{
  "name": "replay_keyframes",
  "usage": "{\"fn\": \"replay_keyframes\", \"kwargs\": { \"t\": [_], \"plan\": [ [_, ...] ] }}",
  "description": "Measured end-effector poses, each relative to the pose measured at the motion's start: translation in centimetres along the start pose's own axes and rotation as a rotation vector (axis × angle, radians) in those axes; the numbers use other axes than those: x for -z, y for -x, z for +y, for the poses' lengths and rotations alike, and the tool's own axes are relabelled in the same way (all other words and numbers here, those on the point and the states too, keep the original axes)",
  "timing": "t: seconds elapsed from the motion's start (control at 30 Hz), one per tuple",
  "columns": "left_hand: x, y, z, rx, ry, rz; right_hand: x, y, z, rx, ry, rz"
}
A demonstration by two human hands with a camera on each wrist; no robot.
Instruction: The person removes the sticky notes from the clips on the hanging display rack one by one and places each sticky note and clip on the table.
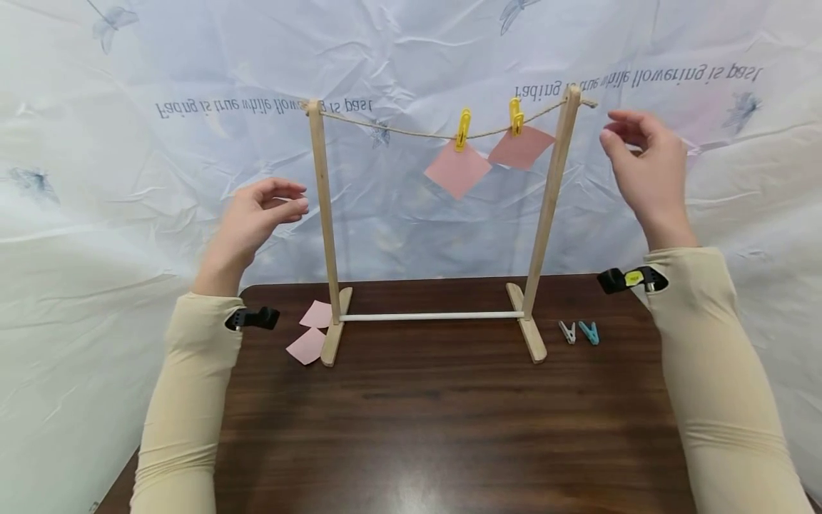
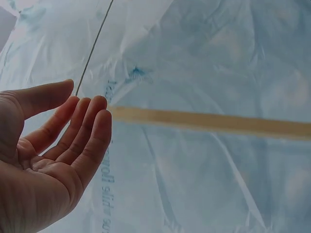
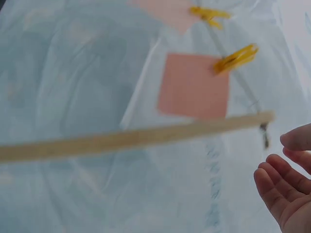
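My left hand (image 1: pixel 253 218) hovers to the left of the wooden rack's left post (image 1: pixel 324 214), fingers loosely bent around nothing. On the other side, my right hand (image 1: pixel 651 160) is raised just right of the right post (image 1: pixel 552 203), also holding nothing; the right wrist view shows its relaxed fingers (image 3: pixel 279 187) near the knotted rope end. A thin rope (image 1: pixel 398 130) sags between the post tops. Two pink paper squares hang from it, one (image 1: pixel 457 171) under a yellow clothespin (image 1: pixel 462 130), the other (image 1: pixel 523 148) under a second yellow clothespin (image 1: pixel 516 118).
Two more pink papers (image 1: pixel 306 346) lie by the rack's left foot (image 1: pixel 337 325). A white clothespin (image 1: pixel 568 332) and a blue clothespin (image 1: pixel 589 333) lie right of the right foot (image 1: pixel 526 325). A white bar (image 1: pixel 430 315) joins the feet on the dark wooden table (image 1: pixel 411 414). A printed sheet hangs behind.
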State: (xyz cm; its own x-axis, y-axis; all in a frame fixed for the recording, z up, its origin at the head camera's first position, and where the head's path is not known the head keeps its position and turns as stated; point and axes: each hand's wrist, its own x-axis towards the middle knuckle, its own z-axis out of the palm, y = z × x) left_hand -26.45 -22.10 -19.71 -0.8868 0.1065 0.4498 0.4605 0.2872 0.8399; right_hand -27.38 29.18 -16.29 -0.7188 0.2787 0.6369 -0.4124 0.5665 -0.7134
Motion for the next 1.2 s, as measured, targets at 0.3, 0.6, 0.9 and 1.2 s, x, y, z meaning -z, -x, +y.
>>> {"fn": "replay_keyframes", "kwargs": {
  "t": [0.3, 0.6, 0.9, 1.2],
  "plan": [
    [-4.3, -1.7, 0.9, -0.037, 0.086, -0.089, -1.7, -1.1, -5.1, 0.077, -0.133, -0.010],
    [-8.5, -3.0, 1.2, -0.012, 0.081, -0.190, -4.4, -2.0, -8.3, 0.110, -0.028, -0.123],
    [-12.7, -5.1, 0.8, 0.030, 0.235, -0.233, -5.7, -2.5, -10.2, 0.110, 0.027, -0.280],
    [-13.9, -6.9, 0.9, 0.057, 0.246, -0.179, -6.7, -2.8, -11.7, 0.150, 0.130, -0.495]
  ]
}}
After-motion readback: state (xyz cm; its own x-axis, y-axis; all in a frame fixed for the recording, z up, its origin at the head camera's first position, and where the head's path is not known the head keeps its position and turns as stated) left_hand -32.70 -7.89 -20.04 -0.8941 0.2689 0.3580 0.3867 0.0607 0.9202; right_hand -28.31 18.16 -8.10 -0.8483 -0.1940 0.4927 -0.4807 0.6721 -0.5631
